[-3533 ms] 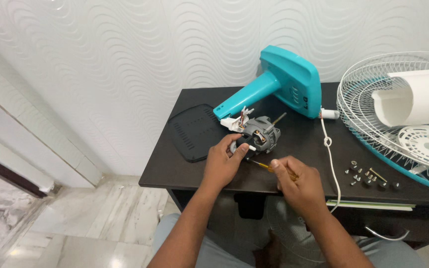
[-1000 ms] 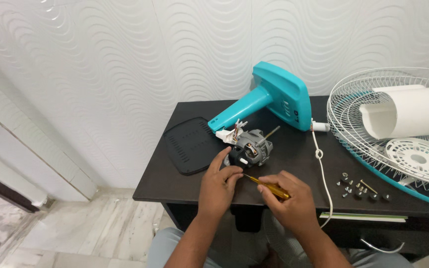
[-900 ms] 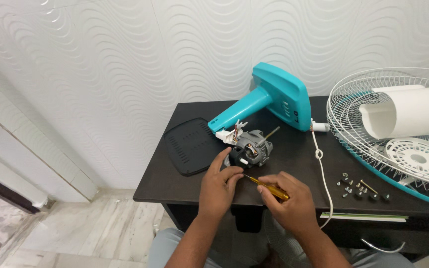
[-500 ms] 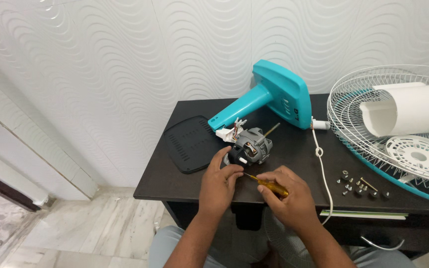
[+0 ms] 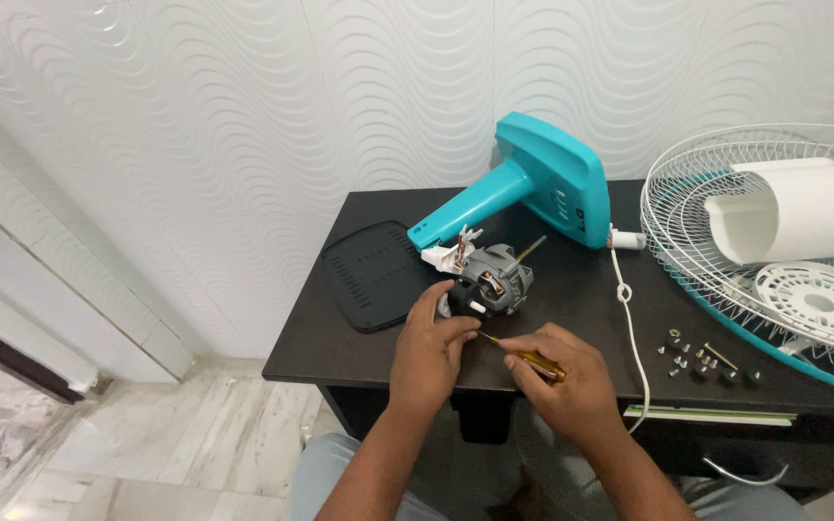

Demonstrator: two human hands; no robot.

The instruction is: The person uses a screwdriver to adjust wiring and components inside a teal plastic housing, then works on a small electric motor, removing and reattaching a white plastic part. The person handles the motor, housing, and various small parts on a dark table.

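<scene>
Steadying the motor [image 5: 489, 280] with the left hand [image 5: 429, 349] near the front edge of the table [image 5: 340, 352], toward its left end; fingers [image 5: 451, 328] curling loosely around the near side of the housing, touching it, probably to stop it rolling or turning under tool pressure. Gripping a screwdriver [image 5: 525, 355] in the right hand [image 5: 571, 386], fingers closing fully round the yellow handle, shaft pointing left toward the base of the motor, tip just beside the left fingertips; exact contact point of the tip hidden by the hand. Lying with shaft aimed at the back edge, wires [image 5: 451, 249] bunching at the rear of the motor, just in front of the teal housing [image 5: 533, 188] resting by the back edge. Lying flat at the left edge, just beside the motor: a black cover [image 5: 374, 275]. Sitting grouped near the front right, well apart from the work, presumably to keep them from scattering: screws [image 5: 702, 355]. Overhanging the right end: a fan guard [image 5: 774, 241]. Trailing from back to front edge between motor and screws: a white cord [image 5: 629, 318].
</scene>
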